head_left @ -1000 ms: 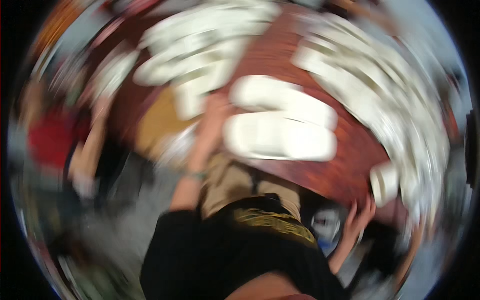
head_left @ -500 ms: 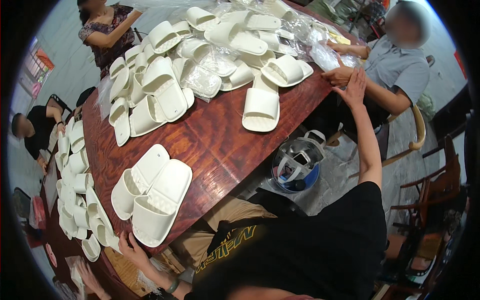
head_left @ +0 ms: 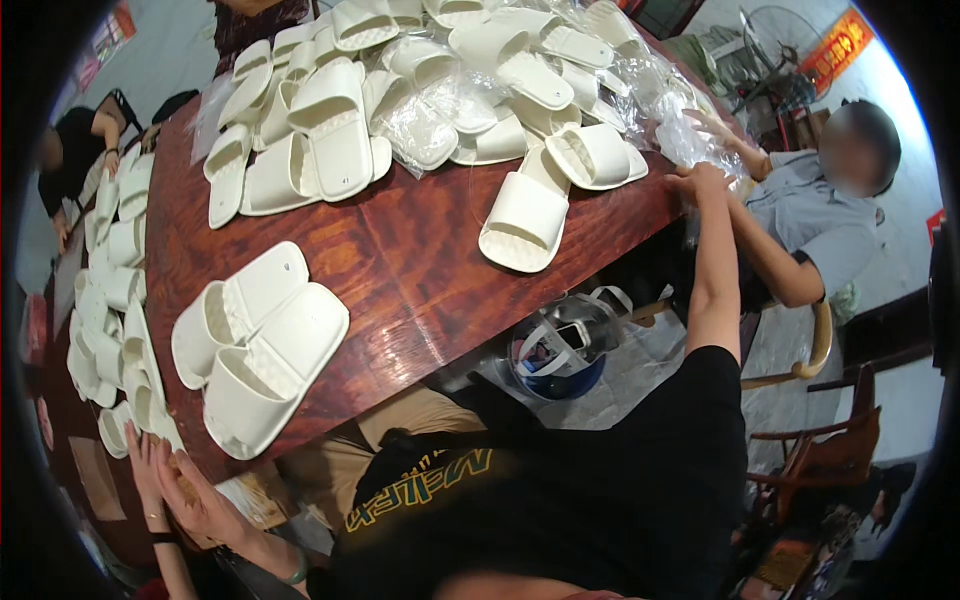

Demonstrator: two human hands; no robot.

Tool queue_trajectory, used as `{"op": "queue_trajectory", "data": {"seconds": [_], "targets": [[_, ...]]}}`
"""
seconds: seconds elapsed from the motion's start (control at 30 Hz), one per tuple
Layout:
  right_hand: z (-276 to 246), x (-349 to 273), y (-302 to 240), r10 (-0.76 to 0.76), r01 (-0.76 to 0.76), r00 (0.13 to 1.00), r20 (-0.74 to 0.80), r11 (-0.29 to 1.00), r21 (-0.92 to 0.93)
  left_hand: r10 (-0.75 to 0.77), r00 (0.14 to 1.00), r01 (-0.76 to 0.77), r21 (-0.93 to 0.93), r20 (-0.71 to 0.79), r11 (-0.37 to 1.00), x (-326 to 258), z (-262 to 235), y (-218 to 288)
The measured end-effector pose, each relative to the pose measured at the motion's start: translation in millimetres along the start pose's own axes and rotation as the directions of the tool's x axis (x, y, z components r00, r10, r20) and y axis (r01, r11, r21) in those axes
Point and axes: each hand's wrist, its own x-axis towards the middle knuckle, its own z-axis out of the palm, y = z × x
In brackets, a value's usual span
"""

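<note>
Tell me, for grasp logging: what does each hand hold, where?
Left hand lies empty at the brown wooden table's edge; right hand reaches clear plastic bags, grip unclear.

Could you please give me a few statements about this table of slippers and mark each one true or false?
1. The pair of white slippers nearest the person lies on a dark wooden table. True.
2. The right hand reaches toward the clear plastic bags at the table's far edge. True.
3. The left hand rests on top of the slipper pair. False: it is at the table's near edge, below the pair.
4. The slippers are black. False: they are white.
</note>
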Motion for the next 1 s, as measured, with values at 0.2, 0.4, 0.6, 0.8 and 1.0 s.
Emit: {"op": "queue_trajectory", "data": {"seconds": [0.2, 0.4, 0.6, 0.8, 1.0], "targets": [[3, 15, -32, 0.089, -0.088, 0.995, 0.032, 0.996, -0.026, 0.242, 0.963, -0.221, -0.164, 0.121, 0.961, -14, 26, 54], [5, 9, -8, -0.070, 0.071, 0.997, -0.009, 0.992, 0.104, 0.394, 0.840, -0.186, -0.484, 0.373, 0.855, -25, 66, 114], [-15, 1, 30, -0.082, 0.100, 0.995, -0.062, 0.925, 0.367, 0.820, 0.446, -0.164, -0.867, 0.360, 0.470, -63, 147, 183], [-75, -188, 7, -0.962, 0.600, 0.111, -0.248, 0.264, -0.755, 0.815, 0.169, 0.256, -0.823, 0.554, 0.506, -115, 218, 292], [-92, -275, -46, -0.836, 0.833, 0.546, -0.060, 0.549, -0.075, 0.850, 0.332, 0.666, -0.740, 0.408, 0.095, -140, 201, 325]]}}
